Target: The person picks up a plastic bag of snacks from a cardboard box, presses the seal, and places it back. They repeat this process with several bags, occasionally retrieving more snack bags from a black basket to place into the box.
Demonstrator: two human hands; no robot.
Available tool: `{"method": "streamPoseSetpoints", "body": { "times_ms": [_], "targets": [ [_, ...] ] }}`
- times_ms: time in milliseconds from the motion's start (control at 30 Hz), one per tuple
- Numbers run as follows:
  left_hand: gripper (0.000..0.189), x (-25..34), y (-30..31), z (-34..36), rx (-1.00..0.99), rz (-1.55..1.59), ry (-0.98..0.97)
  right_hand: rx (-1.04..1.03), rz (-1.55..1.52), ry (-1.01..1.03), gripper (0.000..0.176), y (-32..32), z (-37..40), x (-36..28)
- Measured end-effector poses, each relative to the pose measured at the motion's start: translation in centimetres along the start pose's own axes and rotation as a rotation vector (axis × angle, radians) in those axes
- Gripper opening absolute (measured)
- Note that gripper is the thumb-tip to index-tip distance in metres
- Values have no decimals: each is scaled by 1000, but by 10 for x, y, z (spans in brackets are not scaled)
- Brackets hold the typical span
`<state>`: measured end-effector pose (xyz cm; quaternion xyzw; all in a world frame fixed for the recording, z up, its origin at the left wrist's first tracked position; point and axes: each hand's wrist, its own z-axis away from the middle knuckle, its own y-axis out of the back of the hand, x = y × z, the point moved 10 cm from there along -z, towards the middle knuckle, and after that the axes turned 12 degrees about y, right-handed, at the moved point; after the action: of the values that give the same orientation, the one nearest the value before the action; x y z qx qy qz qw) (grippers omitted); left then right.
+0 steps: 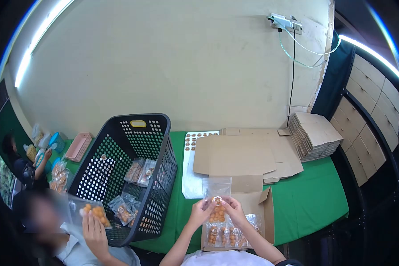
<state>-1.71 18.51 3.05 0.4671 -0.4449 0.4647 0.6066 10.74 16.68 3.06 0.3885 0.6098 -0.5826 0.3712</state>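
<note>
A clear plastic snack pouch point(217, 216) with round orange-brown pieces inside and a round sticker point(217, 201) on its front is held upright in front of me. My left hand point(201, 213) grips its left side, and my right hand point(235, 211) closes on its right side with the thumb by the sticker. Directly below the pouch is an open cardboard box point(269, 215), its lid folded back. Several similar filled pouches point(228, 237) stand in a row inside it, partly covered by my right forearm.
A black perforated basket point(157, 195) with several pouches stands left. Beside it, a co-worker's hand point(95, 236) holds another pouch. A sticker sheet point(191, 186) lies under flattened cardboard point(235, 153); folded boxes point(317, 133) are stacked right. A pink basket point(79, 147) and another person are far left.
</note>
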Motion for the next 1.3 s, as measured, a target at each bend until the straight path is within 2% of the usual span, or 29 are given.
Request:
{"method": "streamPoseSetpoints", "body": {
  "times_ms": [100, 200, 333, 433, 600, 833, 1100, 1233, 1300],
  "targets": [
    [34, 16, -10, 7, -47, 2, -38, -19, 54, 65, 19, 9, -6, 6],
    [33, 10, -14, 3, -99, -14, 18, 14, 41, 114, 15, 12, -6, 1],
    [33, -2, -16, -2, -96, -30, -2, 85, 2, 73, 14, 21, -5, 8],
    [28, -16, -18, -4, -159, 54, 87, 100, 11, 65, 15, 24, -7, 8],
    [22, -13, -10, -11, -55, 88, 12, 15, 80, 65, 15, 20, -9, 10],
    [20, 4, -6, -6, 29, 74, -65, 79, 112, 112, 10, 13, -6, 0],
    [21, 1, -9, -3, -11, 187, -35, 117, 61, 104, 10, 17, -8, 3],
    [20, -8, -7, -5, -12, 217, 44, 35, 88, 62, 15, 9, -5, 2],
    [20, -5, -5, -4, 11, 207, 6, 0, 94, 27, 19, 3, 0, 2]
  ]
}}
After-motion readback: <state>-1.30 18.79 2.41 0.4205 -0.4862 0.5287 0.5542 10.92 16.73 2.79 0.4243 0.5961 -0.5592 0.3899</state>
